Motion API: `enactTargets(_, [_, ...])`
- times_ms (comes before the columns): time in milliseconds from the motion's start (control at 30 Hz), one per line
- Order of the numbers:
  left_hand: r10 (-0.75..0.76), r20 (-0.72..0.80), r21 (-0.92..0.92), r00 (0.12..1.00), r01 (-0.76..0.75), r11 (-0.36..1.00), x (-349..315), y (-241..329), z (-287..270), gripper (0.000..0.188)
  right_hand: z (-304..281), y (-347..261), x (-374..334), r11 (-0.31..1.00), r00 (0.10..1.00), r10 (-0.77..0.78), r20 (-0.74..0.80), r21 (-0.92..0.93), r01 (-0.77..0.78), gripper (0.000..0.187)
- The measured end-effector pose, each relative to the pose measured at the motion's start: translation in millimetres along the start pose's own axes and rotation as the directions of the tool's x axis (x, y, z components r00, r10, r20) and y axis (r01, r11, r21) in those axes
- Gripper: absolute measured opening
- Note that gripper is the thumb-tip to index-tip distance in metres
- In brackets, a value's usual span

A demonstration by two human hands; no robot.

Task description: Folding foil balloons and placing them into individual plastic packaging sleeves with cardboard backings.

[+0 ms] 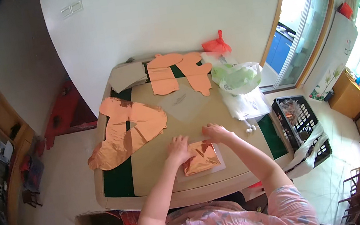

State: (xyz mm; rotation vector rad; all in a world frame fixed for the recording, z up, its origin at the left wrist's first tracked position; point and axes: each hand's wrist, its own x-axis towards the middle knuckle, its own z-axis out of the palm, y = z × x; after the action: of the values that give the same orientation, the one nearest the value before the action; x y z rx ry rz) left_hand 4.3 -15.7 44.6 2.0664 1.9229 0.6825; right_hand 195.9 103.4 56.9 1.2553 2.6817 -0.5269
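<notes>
A folded copper-coloured foil balloon point(201, 159) lies in a shiny rectangle on a pale translucent sheet point(220, 168), near the table's front edge. My left hand point(178, 150) rests at its left far corner, fingers stretched forward and thumb side touching the foil. At its right far corner is my right hand point(217, 132), its fingers pointing left and slightly bent, with nothing visible in them. Flat, uninflated foil balloons of the same colour are spread about: a large letter-shaped one point(143, 126) to the left, and two more, a balloon point(165, 85) and a balloon point(198, 76), at the far side.
Grey sheets point(127, 76) are stacked at the table's far left. A red plastic bag point(217, 46), a white-green bag point(239, 77) and clear plastic packaging point(247, 103) sit at the right. Beside the table's right edge stands a black crate point(299, 117) with a white bag point(309, 145) over it.
</notes>
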Motion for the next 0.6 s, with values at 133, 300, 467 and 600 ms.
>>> enactTargets(133, [-0.144,0.299,0.228,0.943,0.076,0.971,22,14,-19,0.081,2,-6,0,1.0,1.0,0.005,-0.011,-0.03,-0.006,0.05])
enactTargets(300, [-0.163,0.379,0.267,0.911,0.061,0.962,30,12,-13,0.084,1,-8,0,0.998,0.999,0.02,0.039,-0.061,-0.018,0.052])
enactTargets(467, [0.013,0.236,0.253,0.972,-0.074,0.965,30,7,3,0.085,19,10,-9,0.999,0.973,-0.003,-0.23,0.048,0.014,0.072])
enactTargets(600, [0.064,0.127,0.212,0.99,-0.09,0.973,19,-3,14,0.077,47,13,-32,0.732,0.85,0.343,-0.399,0.681,0.023,0.085])
